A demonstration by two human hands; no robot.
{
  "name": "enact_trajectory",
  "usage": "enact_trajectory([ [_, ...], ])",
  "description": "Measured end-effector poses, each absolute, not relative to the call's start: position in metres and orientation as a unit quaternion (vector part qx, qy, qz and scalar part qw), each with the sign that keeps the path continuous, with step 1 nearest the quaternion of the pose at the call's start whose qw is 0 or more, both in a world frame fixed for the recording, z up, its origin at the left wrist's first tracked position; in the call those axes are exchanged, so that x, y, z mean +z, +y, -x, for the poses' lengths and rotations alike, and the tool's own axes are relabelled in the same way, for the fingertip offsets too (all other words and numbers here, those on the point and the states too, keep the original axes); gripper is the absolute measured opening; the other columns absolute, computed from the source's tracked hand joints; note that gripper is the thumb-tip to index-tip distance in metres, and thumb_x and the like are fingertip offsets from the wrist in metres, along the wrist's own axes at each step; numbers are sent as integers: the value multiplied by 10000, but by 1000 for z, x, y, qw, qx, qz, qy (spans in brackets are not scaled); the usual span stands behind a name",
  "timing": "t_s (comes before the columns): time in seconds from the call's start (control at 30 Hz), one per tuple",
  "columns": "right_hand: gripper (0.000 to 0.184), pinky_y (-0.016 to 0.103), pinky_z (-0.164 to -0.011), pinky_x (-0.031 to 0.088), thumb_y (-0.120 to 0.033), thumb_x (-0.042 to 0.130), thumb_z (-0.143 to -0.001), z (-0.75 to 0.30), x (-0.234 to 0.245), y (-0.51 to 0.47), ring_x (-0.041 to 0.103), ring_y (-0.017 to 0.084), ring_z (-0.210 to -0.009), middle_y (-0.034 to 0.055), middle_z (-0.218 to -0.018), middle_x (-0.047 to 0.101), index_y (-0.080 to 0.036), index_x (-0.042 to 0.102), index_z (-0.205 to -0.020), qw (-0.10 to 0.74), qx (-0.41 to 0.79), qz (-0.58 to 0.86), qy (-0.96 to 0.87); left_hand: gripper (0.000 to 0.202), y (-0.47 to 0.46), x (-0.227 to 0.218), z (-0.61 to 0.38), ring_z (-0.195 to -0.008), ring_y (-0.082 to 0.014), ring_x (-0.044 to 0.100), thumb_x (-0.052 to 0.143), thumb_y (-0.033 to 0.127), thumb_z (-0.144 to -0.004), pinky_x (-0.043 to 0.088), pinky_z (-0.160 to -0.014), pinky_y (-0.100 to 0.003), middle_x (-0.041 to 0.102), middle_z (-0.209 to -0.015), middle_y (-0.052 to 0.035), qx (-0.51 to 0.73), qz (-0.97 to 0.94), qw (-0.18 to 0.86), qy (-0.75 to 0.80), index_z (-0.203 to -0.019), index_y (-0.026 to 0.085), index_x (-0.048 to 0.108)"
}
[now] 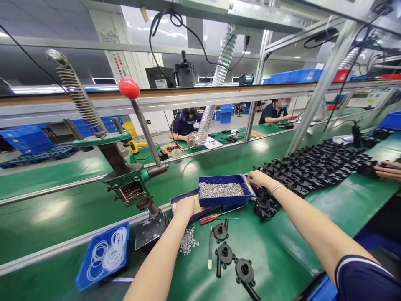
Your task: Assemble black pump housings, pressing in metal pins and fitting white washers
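Note:
My left hand [184, 207] reaches into a low blue tray [175, 201] of pale small parts, fingers curled down inside it; what they pinch is hidden. My right hand [258, 179], with a bracelet on the wrist, grips the right edge of a second blue tray [224, 200] filled with small silver screws, which rests partly on the first tray. In front of the trays lie three black round plastic parts [224, 253], a red-handled screwdriver [209, 218], a thin white-tipped tool [210, 251] and a scatter of small silver washers [188, 241].
A green hand press [125, 179] with a red knob [129, 88] stands at the left. A blue bin of white rings [105, 254] sits at the near left. Many black parts [316, 165] cover the bench at the right, where another person's hand [387, 170] reaches in. Other workers sit beyond.

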State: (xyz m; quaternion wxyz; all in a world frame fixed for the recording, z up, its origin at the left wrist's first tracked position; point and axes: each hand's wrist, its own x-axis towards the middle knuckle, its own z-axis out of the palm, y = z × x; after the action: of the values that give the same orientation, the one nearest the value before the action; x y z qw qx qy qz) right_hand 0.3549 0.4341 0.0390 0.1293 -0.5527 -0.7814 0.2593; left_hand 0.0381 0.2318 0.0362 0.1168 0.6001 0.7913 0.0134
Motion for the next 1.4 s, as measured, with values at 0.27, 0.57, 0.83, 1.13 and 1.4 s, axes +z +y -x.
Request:
enact_trajectory([
  [0.27, 401, 243, -552, 536, -500, 624, -913, -383, 90, 350, 662, 141, -690, 77, -908, 675, -144, 556, -1084, 388, 395, 467, -690, 280, 174, 61, -48, -1068, -253, 645, 451, 213, -985, 481, -946, -369, 691, -1091, -139, 170, -646, 102, 737, -1038, 143, 716],
  [0.57, 307, 213, -523, 538, -420, 756, -829, -317, 49, 174, 705, 159, -714, 64, -870, 706, -166, 603, -911, 362, 687, 285, -561, 420, 30, 9, -99, -612, -50, 522, 921, 380, -648, 523, -606, -167, 546, -741, 29, 582, -124, 674, 438, -823, 133, 629],
  [0.83, 244, 222, -534, 531, -392, 704, -885, -263, 29, 93, 690, 159, -722, 60, -817, 692, -156, 659, -926, 294, 714, 239, -589, 375, -9, 2, -96, -586, -31, 552, 904, 261, -696, 559, -565, -148, 549, -753, 26, 624, -12, 691, 365, -899, 110, 628],
  [1.13, 75, 233, -691, 506, -222, 630, -945, -246, 21, 70, 626, 114, -762, 20, -833, 672, -197, 693, -912, 360, 486, 221, -765, 378, -17, 1, -91, -580, -32, 560, 928, 256, -656, 546, -556, -139, 587, -746, 15, 634, 5, 686, 357, -877, 109, 660],
  [1.4, 132, 246, -737, 524, -74, 630, -909, -236, 16, 61, 629, 122, -792, 33, -856, 667, -188, 643, -975, 437, 349, 164, -813, 329, -16, -4, -84, -573, -33, 512, 916, 274, -678, 510, -594, -141, 538, -654, 28, 638, -33, 676, 366, -814, 101, 671],
])
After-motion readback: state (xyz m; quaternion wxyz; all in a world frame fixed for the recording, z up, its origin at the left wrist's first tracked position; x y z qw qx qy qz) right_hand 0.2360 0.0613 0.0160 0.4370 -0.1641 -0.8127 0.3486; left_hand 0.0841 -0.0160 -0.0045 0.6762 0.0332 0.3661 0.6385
